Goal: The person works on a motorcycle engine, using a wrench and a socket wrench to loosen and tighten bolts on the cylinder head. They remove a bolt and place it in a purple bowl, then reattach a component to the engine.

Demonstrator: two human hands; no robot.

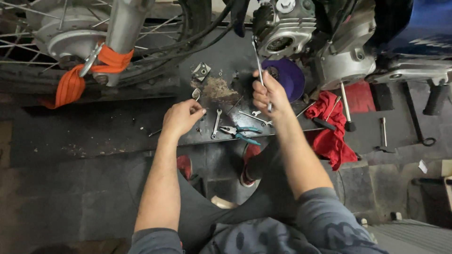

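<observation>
Wrench (260,70) in right hand (267,94), at engine (287,28)

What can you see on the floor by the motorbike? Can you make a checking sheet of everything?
Surface: dark metal plate on a grimy floor, with a patch of brown dust.
Job's things: right hand grips a long wrench reaching up to the engine; left hand pinches a small silver part.
Clutter: spanner, blue-handled pliers, red rag, purple bowl, small bracket.
Grippers: both hands closed on their things.
Cables: black hoses run beside the wheel.
Surroundings: spoked wheel tied with an orange strap; red shoes below.
</observation>
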